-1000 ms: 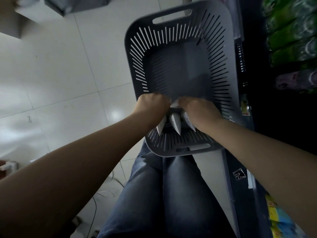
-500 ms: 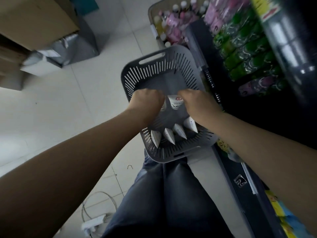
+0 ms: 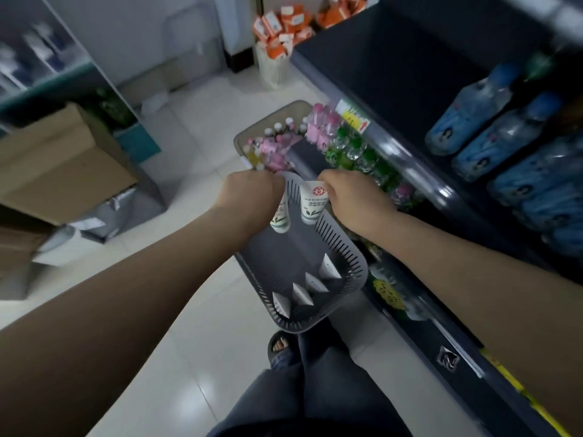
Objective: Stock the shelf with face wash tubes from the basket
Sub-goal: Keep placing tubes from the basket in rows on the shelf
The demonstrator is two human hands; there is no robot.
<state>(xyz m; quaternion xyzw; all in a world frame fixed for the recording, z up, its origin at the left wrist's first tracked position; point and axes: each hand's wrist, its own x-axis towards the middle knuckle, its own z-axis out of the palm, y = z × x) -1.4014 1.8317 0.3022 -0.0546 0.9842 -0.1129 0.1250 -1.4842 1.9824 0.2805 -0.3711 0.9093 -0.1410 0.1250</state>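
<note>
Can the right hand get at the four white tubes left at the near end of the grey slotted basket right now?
Probably not: the right hand already holds a white face wash tube. The four white tubes lie uncovered in the grey slotted basket.

Blue bottles (image 3: 492,134) lie on the dark shelf (image 3: 394,67).

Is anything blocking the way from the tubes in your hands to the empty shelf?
Nothing visible blocks it. The right hand and left hand each hold a face wash tube above the basket. The dark shelf up to the right looks bare and open.
</note>
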